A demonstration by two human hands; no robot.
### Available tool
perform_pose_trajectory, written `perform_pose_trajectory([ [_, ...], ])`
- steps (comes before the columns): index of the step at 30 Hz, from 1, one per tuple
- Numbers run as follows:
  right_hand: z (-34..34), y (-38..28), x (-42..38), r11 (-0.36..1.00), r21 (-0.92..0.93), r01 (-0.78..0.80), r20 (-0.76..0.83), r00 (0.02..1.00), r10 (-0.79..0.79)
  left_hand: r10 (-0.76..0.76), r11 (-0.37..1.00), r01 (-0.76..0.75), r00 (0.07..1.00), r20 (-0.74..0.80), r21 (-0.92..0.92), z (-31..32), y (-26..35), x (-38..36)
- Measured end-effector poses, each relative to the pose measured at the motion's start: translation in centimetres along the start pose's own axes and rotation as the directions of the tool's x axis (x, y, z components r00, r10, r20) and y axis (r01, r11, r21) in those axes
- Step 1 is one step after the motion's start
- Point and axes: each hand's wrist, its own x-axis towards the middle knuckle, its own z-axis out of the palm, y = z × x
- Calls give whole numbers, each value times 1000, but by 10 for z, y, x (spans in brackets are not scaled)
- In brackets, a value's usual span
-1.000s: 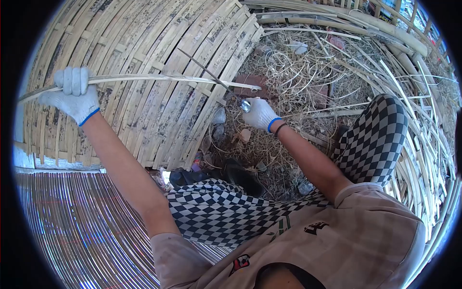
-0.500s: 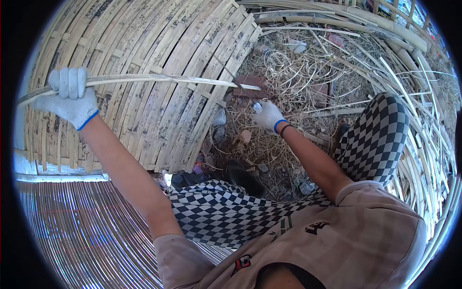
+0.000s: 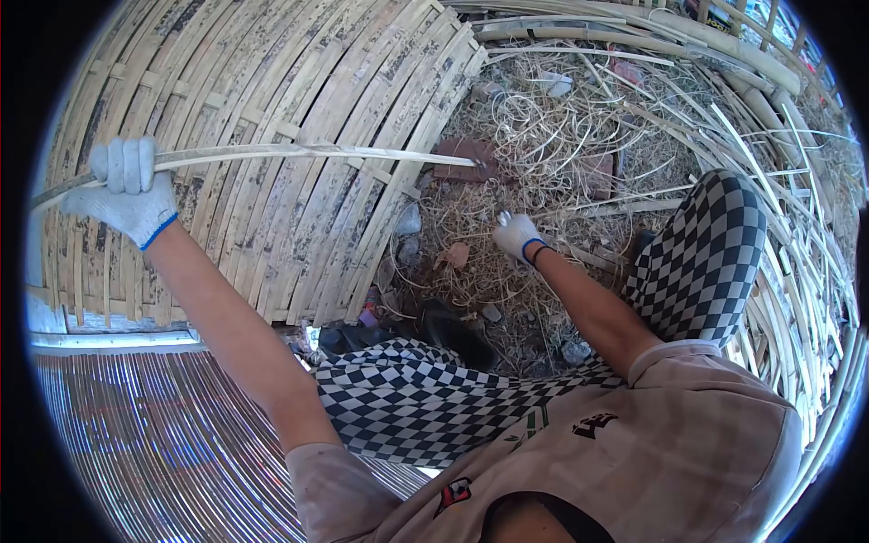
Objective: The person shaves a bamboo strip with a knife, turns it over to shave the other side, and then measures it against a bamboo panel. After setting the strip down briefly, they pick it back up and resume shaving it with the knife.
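My gloved left hand (image 3: pixel 131 185), fingers wrapped tight, grips a long pale bamboo strip (image 3: pixel 272 151) near its left end. The strip stretches rightward across a woven bamboo panel, and its tip lies over a reddish brick (image 3: pixel 455 161). At that tip shows the dark blade of a knife (image 3: pixel 481 166), seen nearly end-on. My gloved right hand (image 3: pixel 518 237) is closed on the knife's handle, lower and to the right of the strip's tip.
The woven bamboo panel (image 3: pixel 226 226) fills the left side. Curled shavings (image 3: pixel 561 127) cover the ground ahead. Split bamboo strips (image 3: pixel 787 290) lie in a heap at the right, and bamboo poles (image 3: pixel 634 41) run along the back. Checkered trouser legs (image 3: pixel 706 244) frame the work area.
My right hand has moved down and to the right with the knife, whose blade has swung from over the panel to the strip's tip. My left hand has shifted slightly down and left.
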Motion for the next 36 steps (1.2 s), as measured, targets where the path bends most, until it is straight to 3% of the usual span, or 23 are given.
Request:
perform_pose_trajectory([
  [2, -39, -49, -13, 944, 288, -161, 21, 987, 162, -8, 997, 16, 995, -97, 77, 2, 8, 4],
  [5, -63, -87, -20, 950, 272, 152, -148, 982, -114, -52, 998, 51, 998, 21, 31, 9, 8, 6],
  [9, -27, -48, -4, 968, 251, 22, -169, 985, 21, -69, 998, 70, 995, 72, -7, 7, 8, 3],
  [12, 11, 12, 25, 956, 215, -198, 14, 980, 200, -32, 996, 40, 994, 103, -76, 4, 3, -3],
  [14, 15, 8, 36, 955, 218, -199, 12, 979, 201, -33, 999, 35, 997, 72, -30, 8, 4, -1],
  [15, -2, -15, 18, 893, 358, -272, 3, 957, 290, -35, 999, 35, 998, 47, -11, 9, 4, -2],
  [21, -65, -91, -5, 967, 218, 133, -103, 988, -113, -66, 998, 66, 997, 29, 23, -6, 10, 1],
  [24, -36, -58, 1, 973, 227, 51, -83, 996, -32, -41, 999, 41, 999, -2, 25, -11, 11, -3],
  [25, -36, -47, -7, 941, 304, -150, -6, 987, 159, -32, 999, 33, 999, -16, 25, -12, 10, -6],
  [28, -21, 17, 14, 946, 101, -310, 63, 950, 304, -38, 996, 45, 994, 103, -74, -8, 2, -12],
  [31, -17, 3, 17, 947, 177, -268, 25, 963, 268, -38, 996, 45, 995, 87, -72, -4, 1, -13],
  [33, -42, -21, 8, 994, 90, -67, 17, 998, 66, -39, 999, 40, 999, 21, -13, -3, 4, -12],
  [36, -91, -81, -13, 985, 143, 101, -86, 992, -89, -43, 999, 44, 999, -23, 32, 2, 7, -6],
])
